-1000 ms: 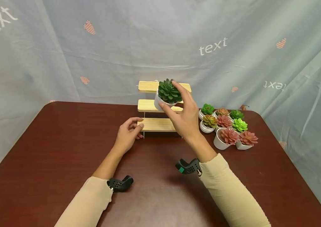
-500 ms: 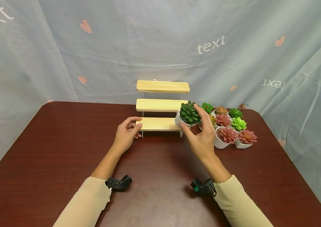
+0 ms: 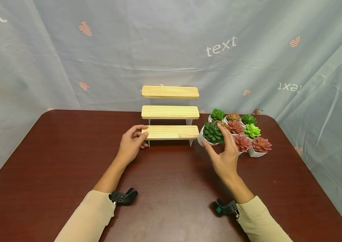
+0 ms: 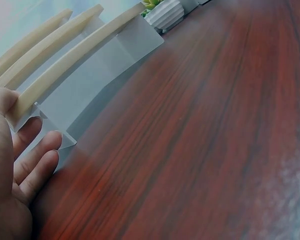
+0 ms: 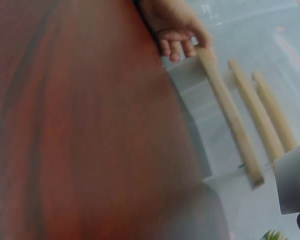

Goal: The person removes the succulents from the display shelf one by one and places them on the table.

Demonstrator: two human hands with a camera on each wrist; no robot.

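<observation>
A three-tier plant stand [image 3: 171,112] with pale wooden boards and see-through side panels stands near the table's back edge. My left hand [image 3: 131,144] pinches the left end of its lowest board, thumb on top and fingers beneath. Just right of that board, my right hand [image 3: 225,159] holds a dark green succulent [image 3: 213,132] in a white pot between thumb and fingers. In the right wrist view only part of this pot [image 5: 295,180] shows, at the right edge. The stand's boards carry nothing.
Several more potted succulents cluster right of the stand, among them a bright green one [image 3: 252,130], a pink one [image 3: 261,145] and a brown one [image 3: 233,116]. The held plant partly covers a yellowish one. A grey curtain [image 3: 122,50] hangs behind the dark red table [image 3: 68,161].
My right hand has carried the dark green succulent from before the upper boards down and right, beside the lowest board. My left hand keeps its grip on the stand.
</observation>
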